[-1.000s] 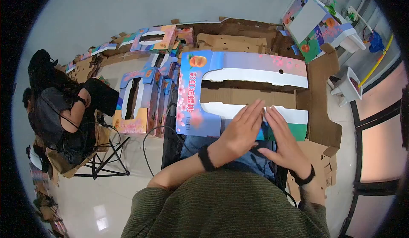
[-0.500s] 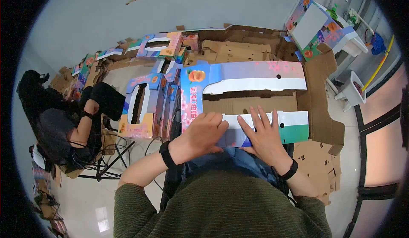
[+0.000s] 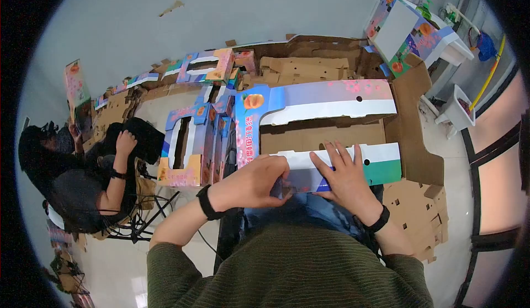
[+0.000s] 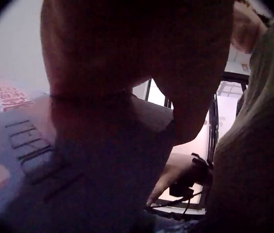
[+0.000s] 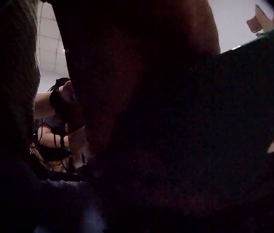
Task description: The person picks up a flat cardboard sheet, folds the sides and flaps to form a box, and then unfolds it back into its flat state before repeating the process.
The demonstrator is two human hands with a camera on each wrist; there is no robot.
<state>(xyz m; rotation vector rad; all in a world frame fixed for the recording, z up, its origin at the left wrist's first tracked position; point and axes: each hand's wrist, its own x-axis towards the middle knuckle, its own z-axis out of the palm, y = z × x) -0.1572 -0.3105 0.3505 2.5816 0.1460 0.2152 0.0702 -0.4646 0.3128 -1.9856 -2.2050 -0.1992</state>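
Note:
A printed cardboard box (image 3: 331, 95) with a long opening in its top lies across the lap, its brown inside showing through the gap. At the near left corner my left hand (image 3: 248, 184) grips the edge, fingers curled over the white and blue strip and thumb below. My right hand (image 3: 349, 184) rests with spread fingers on the near flap (image 3: 383, 170), beside the green part. In the left wrist view the left hand (image 4: 137, 53) is dark against the printed side (image 4: 20, 160). The right wrist view shows the right hand (image 5: 141, 43) over a dark panel.
A brown flap (image 3: 411, 131) stands out at the box's right end. Similar printed boxes (image 3: 185, 142) stand to the left, near a seated person (image 3: 77, 181). Flat cardboard (image 3: 411, 214) lies on the floor at the right. Behind are a large brown carton (image 3: 303, 68) and a white basin (image 3: 457, 112).
From one second ago, my hands have moved apart, the left one to the box's near left corner, where its fingers curled. My right fingers spread. The seated person raised a printed piece.

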